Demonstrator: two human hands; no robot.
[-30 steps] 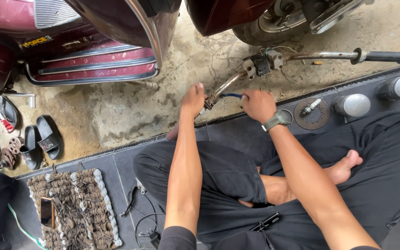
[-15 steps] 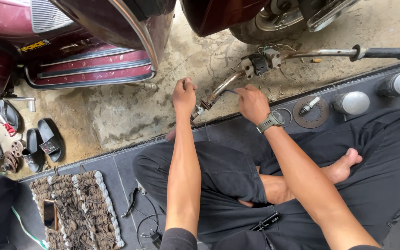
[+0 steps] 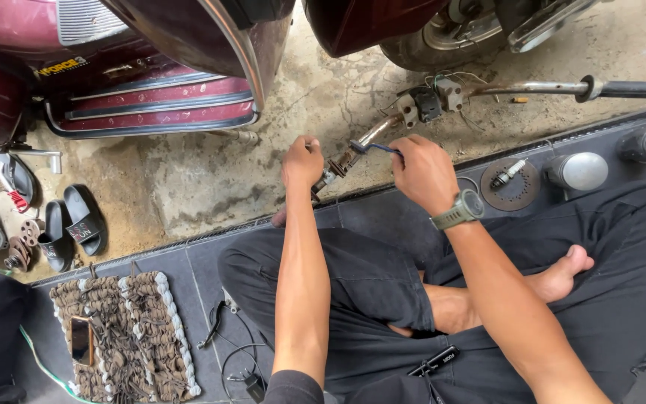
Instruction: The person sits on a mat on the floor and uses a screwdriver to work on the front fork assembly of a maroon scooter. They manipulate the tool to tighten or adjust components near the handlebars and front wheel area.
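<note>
Nearest, a woven mat (image 3: 125, 337) with a phone (image 3: 81, 340) on it lies at the left edge of the dark floor mat (image 3: 188, 262), beside loose cables (image 3: 237, 359). Further out, the left hand (image 3: 302, 161) is closed around the lower end of a chrome handlebar (image 3: 360, 146), at the border between floor mat and concrete. Just beside it, the right hand (image 3: 424, 172) pinches a blue-handled tool (image 3: 374, 147) against the bar. Bare concrete (image 3: 211, 179) lies open to the left of the hands, with sandals (image 3: 69, 232) well apart. Beyond, the handlebar runs right to a black grip (image 3: 633, 90). Farthest, maroon scooter bodywork (image 3: 151, 67) and a wheel (image 3: 443, 45) close off the far side.
</note>
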